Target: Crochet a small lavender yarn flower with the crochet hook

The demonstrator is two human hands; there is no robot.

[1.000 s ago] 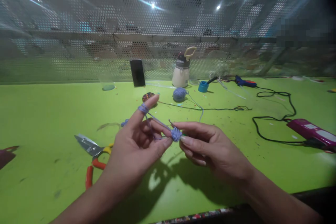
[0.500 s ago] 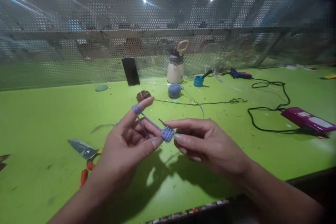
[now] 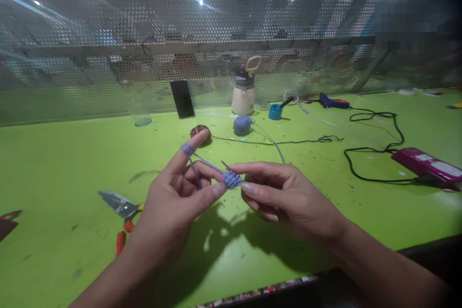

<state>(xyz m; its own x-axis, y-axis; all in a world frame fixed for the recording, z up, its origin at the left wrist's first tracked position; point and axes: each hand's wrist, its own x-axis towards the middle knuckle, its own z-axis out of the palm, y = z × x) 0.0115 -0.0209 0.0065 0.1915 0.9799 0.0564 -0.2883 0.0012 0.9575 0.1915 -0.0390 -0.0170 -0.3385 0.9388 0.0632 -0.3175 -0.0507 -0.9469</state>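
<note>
Between my hands is a small purple-blue piece of crochet (image 3: 232,180). My left hand (image 3: 184,192) pinches its left edge between thumb and a finger. Yarn is wound around the raised left index finger and runs taut down to the piece. My right hand (image 3: 281,190) is closed on a thin crochet hook (image 3: 225,165), whose tip sticks up past the stitches; the rest of the hook is mostly hidden by the fingers. A ball of the same yarn (image 3: 242,125) lies behind, its strand trailing toward my right hand.
Scissors (image 3: 122,207) with red and yellow handles lie left of my left forearm. A dark multicoloured yarn ball (image 3: 201,134), a phone (image 3: 182,99), a bottle (image 3: 243,96), a blue pot (image 3: 275,112), a glue gun (image 3: 334,101) and a magenta device (image 3: 429,164) with black cord stand farther back and right.
The view has shifted slightly, so the table things sit a little farther right. My hands keep nearly the same hold, with the hook still at the crochet piece.
</note>
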